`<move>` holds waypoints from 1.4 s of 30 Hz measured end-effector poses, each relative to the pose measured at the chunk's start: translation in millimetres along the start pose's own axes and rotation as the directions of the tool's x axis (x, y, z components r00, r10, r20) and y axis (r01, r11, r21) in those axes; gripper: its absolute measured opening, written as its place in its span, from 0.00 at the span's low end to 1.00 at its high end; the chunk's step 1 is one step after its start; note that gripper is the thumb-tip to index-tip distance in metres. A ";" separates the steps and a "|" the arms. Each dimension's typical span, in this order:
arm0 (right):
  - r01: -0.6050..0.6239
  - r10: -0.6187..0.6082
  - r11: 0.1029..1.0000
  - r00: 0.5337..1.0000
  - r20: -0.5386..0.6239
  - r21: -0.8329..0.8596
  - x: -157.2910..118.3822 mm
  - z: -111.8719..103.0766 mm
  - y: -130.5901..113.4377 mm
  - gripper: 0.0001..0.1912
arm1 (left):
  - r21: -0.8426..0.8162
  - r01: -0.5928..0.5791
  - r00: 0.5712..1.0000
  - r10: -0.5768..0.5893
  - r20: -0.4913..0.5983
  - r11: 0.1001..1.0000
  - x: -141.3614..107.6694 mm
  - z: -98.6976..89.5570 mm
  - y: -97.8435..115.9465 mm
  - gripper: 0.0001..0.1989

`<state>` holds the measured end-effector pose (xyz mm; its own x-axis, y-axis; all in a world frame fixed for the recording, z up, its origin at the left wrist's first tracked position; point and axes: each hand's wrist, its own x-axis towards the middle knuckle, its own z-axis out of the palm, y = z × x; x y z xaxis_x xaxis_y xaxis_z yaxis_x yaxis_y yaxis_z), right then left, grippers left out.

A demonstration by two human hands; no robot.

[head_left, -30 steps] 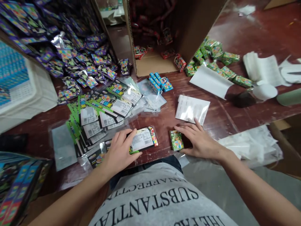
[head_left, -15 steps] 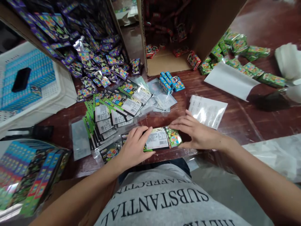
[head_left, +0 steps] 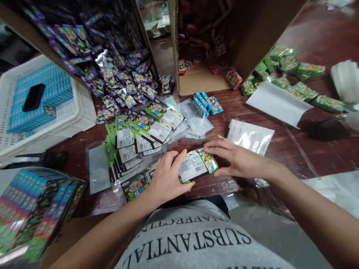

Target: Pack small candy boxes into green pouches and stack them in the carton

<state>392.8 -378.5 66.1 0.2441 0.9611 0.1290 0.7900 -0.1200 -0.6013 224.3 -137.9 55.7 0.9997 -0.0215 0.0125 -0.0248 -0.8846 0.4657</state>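
Near the front edge of the table lies a black-and-green printed packet [head_left: 192,167] with a white barcode label. My left hand [head_left: 169,179] rests over its left part, thumb along the near edge and fingers along the far edge. At the packet's right end a small green candy box [head_left: 209,161] shows. My right hand [head_left: 231,157] is closed around that box, fingers on the far side and thumb on the near side. Whether the box is partly inside the packet I cannot tell. Left of my left hand, another black printed packet [head_left: 134,186] lies flat.
Printed packets [head_left: 143,129] fan out beyond my left hand. Blue boxes [head_left: 203,104] and a clear-plastic sticker sheet [head_left: 250,136] lie farther back. Cartons of purple boxes [head_left: 117,80] and red boxes [head_left: 234,78] stand behind. A white basket [head_left: 81,116] holds blue boxes and a phone [head_left: 34,97].
The view has shifted slightly, so most things sit a little lower and farther right. The held packet is now tilted, its right end higher, with both hands still on it and the green box.
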 end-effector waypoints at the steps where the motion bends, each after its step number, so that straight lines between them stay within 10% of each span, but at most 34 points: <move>1: -0.004 0.004 1.000 1.000 0.002 -0.018 0.1 -0.2 1.1 0.38 | 0.013 0.010 1.000 -0.010 -0.001 1.000 0.9 0.5 1.3 0.50; 7: 0.045 -0.037 0.997 0.992 0.119 -0.059 7.5 -5.6 3.4 0.38 | 0.064 0.018 0.994 -0.025 0.106 0.998 7.7 1.6 7.2 0.53; 11: -0.037 0.033 0.998 0.997 0.076 0.055 16.0 -9.2 2.7 0.49 | -0.185 0.123 0.991 -0.111 0.074 0.975 17.9 0.3 6.0 0.44; 16: -0.173 0.275 0.921 0.924 -0.267 0.349 23.7 11.5 -3.1 0.36 | -0.662 0.176 0.969 -0.248 -0.016 0.729 28.5 5.8 10.7 0.23; 20: -0.187 0.321 0.884 0.909 -0.266 0.428 26.6 25.1 -8.3 0.22 | -0.871 0.177 0.967 -0.244 0.068 0.459 22.9 16.7 15.0 0.21; 24: -0.200 0.322 0.882 0.917 -0.235 0.427 27.1 35.0 -12.4 0.15 | -0.906 0.149 0.967 -0.252 0.049 0.396 17.0 19.3 7.5 0.32; 29: -0.183 0.583 0.677 0.724 -0.368 0.712 24.5 68.8 -25.0 0.26 | -0.909 0.157 0.967 -0.249 0.062 0.385 27.3 13.7 -13.2 0.19; 33: -0.110 0.691 0.544 0.622 -0.370 0.832 27.5 89.2 -34.5 0.15 | -0.928 0.210 0.931 -0.353 0.094 0.309 41.4 11.2 -18.4 0.09; 42: -0.192 0.600 0.704 0.676 -0.428 0.684 31.9 75.4 -25.1 0.12 | -0.949 0.296 0.874 -0.430 0.225 0.106 63.8 1.5 -15.2 0.18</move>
<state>338.4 -326.1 25.9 0.8797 0.4713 0.0641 0.1248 -0.0987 -0.9873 288.5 -126.5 48.1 0.8851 0.2570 -0.3881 0.2922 0.3422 0.8930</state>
